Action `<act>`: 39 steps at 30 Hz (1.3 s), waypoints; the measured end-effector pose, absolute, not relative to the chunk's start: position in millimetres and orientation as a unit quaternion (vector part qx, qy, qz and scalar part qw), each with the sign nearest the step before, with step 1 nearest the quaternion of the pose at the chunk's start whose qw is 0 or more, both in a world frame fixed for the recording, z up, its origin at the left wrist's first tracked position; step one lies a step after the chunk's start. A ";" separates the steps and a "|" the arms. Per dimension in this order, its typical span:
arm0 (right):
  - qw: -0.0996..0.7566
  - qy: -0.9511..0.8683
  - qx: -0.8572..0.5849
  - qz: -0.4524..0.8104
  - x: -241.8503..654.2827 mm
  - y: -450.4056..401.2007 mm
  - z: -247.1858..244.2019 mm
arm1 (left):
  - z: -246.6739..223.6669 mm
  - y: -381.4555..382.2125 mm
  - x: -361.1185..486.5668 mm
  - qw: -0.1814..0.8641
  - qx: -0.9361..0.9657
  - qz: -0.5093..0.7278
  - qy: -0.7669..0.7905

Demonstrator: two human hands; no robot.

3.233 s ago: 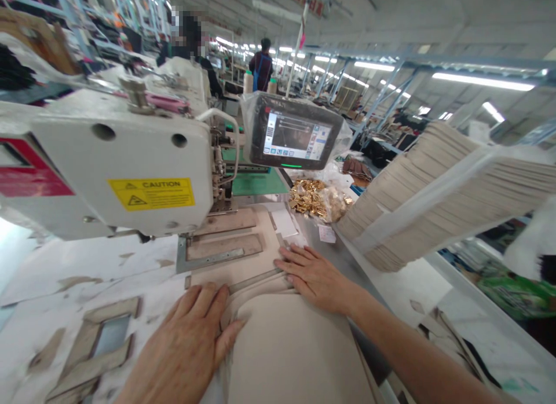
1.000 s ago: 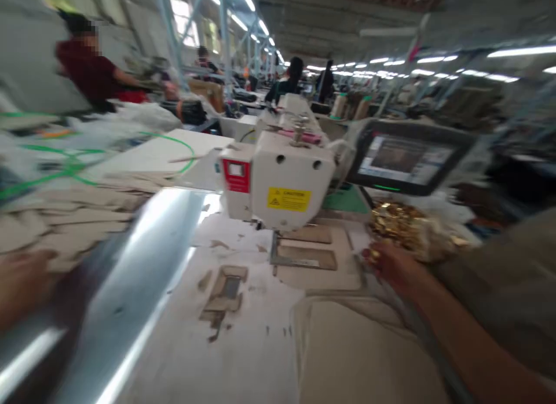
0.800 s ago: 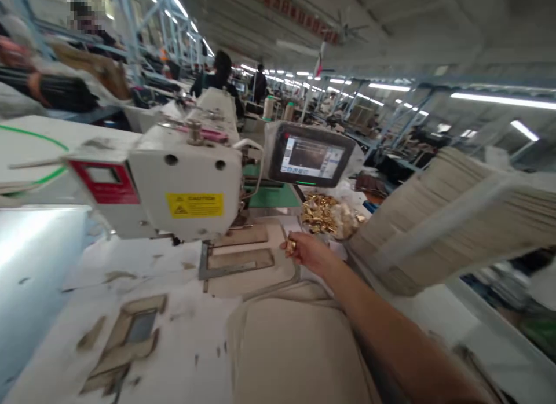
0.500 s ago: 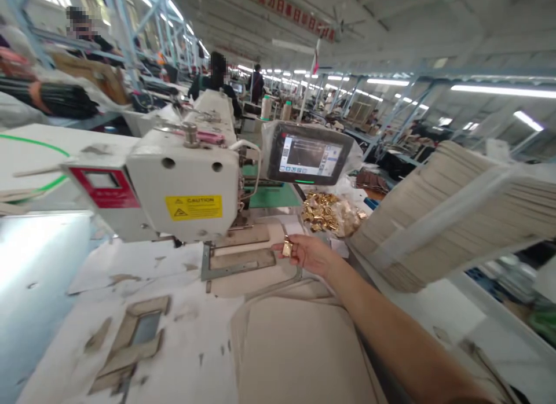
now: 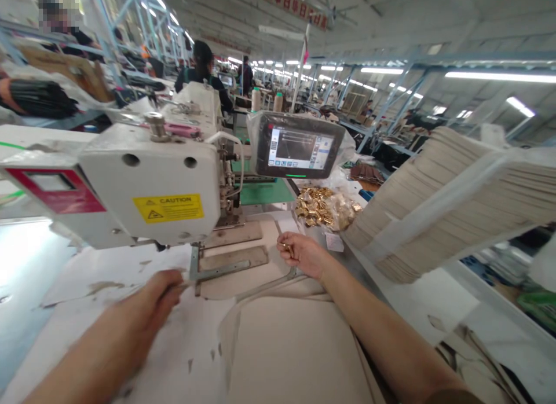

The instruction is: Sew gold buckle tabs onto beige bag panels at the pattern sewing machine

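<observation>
My right hand (image 5: 299,253) pinches a small shiny gold metal fitting (image 5: 286,249) between thumb and fingers, over a beige panel (image 5: 271,265). My left hand (image 5: 158,300), smeared by motion, is closed at the front left of the sewing machine's metal clamp frame (image 5: 193,262); what its fingertips hold cannot be made out. Under the white sewing machine head (image 5: 108,178), the clamp frame and brown pads lie on the panel. Closer to me lies a stack of beige panels (image 5: 295,346).
A heap of gold fittings (image 5: 317,206) in clear plastic sits behind my right hand. A control screen (image 5: 299,146) stands above it. On the right leans a tied bundle of beige pieces (image 5: 438,201). A person (image 5: 202,71) sits beyond the machine.
My left hand has come into view from the lower left, beside the clamp frame. My right hand has turned the gold fitting, which now shows less of its flat face. The view has shifted right.
</observation>
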State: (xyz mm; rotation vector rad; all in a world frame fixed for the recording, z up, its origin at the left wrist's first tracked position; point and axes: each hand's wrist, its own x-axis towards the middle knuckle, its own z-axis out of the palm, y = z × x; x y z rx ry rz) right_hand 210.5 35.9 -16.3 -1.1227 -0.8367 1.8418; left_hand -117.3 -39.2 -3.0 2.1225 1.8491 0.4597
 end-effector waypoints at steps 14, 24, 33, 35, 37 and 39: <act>0.388 -0.663 -0.488 0.415 200.8 29.9 -34.9 | 15.6 -0.2 31.8 0.075 0.840 0.018 0.537; 0.263 -0.807 -0.487 0.206 196.7 16.2 -27.0 | 5.2 -1.9 38.0 0.053 0.833 0.027 0.550; 0.123 -0.815 -0.561 0.080 179.0 -5.2 -7.3 | 0.0 -3.7 42.3 0.096 0.824 0.067 0.555; 0.152 -0.822 -0.536 0.116 176.7 -8.0 -5.9 | -2.3 -2.4 43.4 0.103 0.822 0.076 0.554; 0.193 -0.820 -0.512 0.168 177.0 -7.2 -6.7 | -3.7 -0.7 43.6 0.101 0.817 0.087 0.561; 0.237 -0.804 -0.504 0.206 179.1 -3.0 -9.2 | -3.4 0.3 42.2 0.089 0.814 0.098 0.566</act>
